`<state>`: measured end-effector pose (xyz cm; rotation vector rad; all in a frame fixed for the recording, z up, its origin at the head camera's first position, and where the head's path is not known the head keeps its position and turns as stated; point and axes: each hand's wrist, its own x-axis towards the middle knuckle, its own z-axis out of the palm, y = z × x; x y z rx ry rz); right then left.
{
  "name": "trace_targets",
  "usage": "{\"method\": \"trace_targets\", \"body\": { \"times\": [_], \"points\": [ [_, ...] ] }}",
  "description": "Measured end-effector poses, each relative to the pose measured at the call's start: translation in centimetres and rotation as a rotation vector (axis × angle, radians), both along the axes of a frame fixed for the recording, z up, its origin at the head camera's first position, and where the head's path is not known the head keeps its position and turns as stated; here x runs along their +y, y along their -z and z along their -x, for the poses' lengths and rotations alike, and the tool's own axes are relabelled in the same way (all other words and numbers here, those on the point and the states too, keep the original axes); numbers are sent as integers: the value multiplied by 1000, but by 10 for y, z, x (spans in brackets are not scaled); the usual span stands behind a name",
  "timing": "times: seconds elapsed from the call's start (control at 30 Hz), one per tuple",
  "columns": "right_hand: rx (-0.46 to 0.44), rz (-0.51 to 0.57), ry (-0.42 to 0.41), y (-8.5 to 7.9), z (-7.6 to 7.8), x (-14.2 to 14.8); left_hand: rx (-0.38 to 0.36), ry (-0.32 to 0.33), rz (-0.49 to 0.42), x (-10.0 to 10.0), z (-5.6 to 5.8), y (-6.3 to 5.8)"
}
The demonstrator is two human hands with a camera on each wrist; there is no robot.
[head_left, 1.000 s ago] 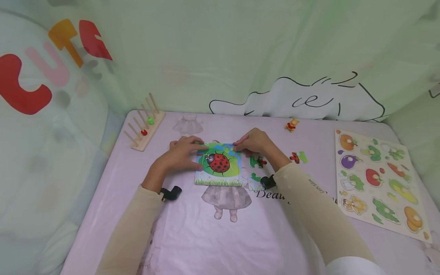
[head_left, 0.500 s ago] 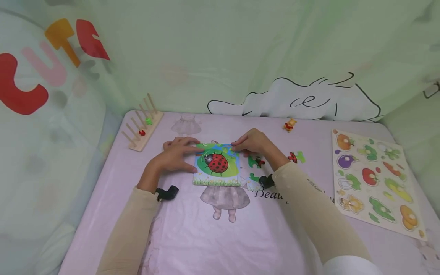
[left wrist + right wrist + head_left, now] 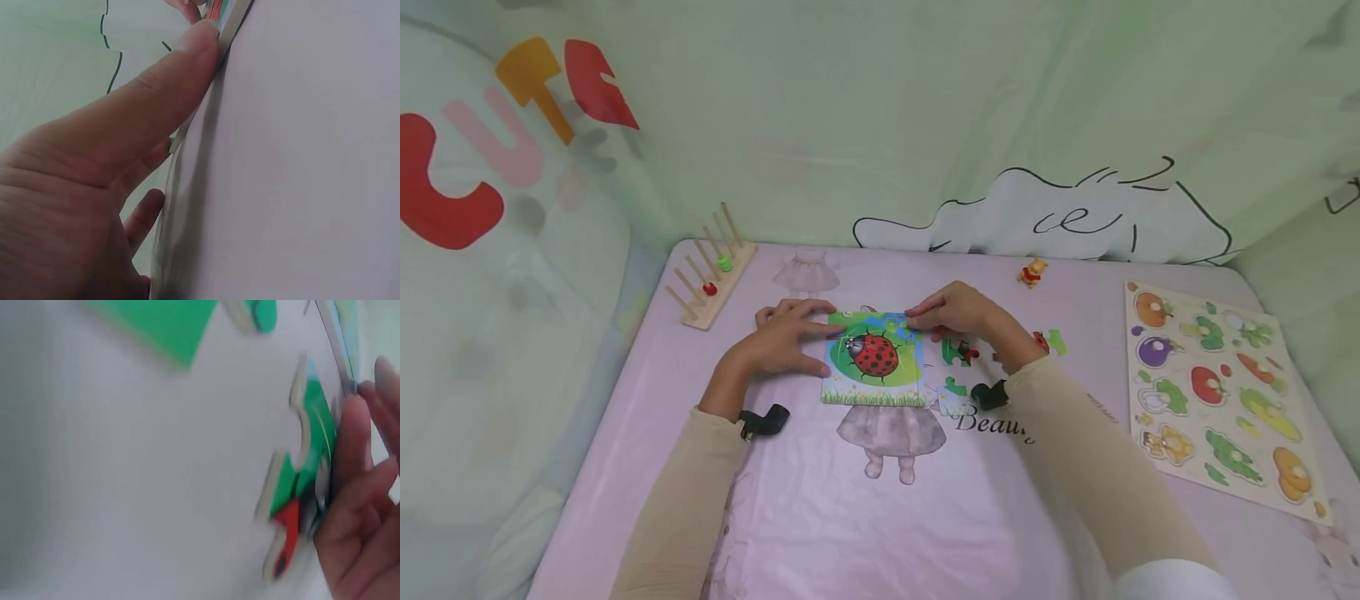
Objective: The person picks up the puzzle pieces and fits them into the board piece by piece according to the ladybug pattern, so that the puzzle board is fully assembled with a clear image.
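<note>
A square ladybug puzzle board (image 3: 872,392) lies flat at the middle of the table in the head view. My left hand (image 3: 786,342) spreads around its left side, fingers at the far left corner and thumb on the left edge; in the left wrist view the thumb (image 3: 194,50) touches the board's rim. At the far right corner, my right hand (image 3: 955,310) pinches the board's edge with bent fingers. Just right of the board lie a green-and-red puzzle piece (image 3: 957,352) and a pale-and-green piece (image 3: 953,396). The right wrist view shows loose green-and-red piece (image 3: 306,456) beside the fingers.
Another puzzle piece (image 3: 1056,342) lies beyond my right forearm. A wooden peg stand (image 3: 718,292) with red and green beads is at the back left. A small bear figure (image 3: 1033,272) stands at the back. A vegetable puzzle board (image 3: 1232,408) occupies the right side.
My left fingers have slid slightly left, off the board's face towards its edge. The right forearm has shifted a little right, while its fingertips stay at the far right corner.
</note>
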<state>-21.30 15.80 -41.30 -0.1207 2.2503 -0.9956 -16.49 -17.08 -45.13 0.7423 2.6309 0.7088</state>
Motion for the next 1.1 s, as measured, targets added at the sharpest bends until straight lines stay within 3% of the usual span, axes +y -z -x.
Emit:
{"method": "trace_targets", "body": {
  "times": [0.17, 0.4, 1.1],
  "points": [
    [109, -61, -129, -7, -6, 15, -3, 3, 3, -1, 0, -1],
    [260, -143, -126, -19, -17, 37, 2, 6, -2, -2, 0, 0],
    [329, -271, -90, 1, -41, 62, 8, 19, -27, -4, 3, 4]
  ]
}}
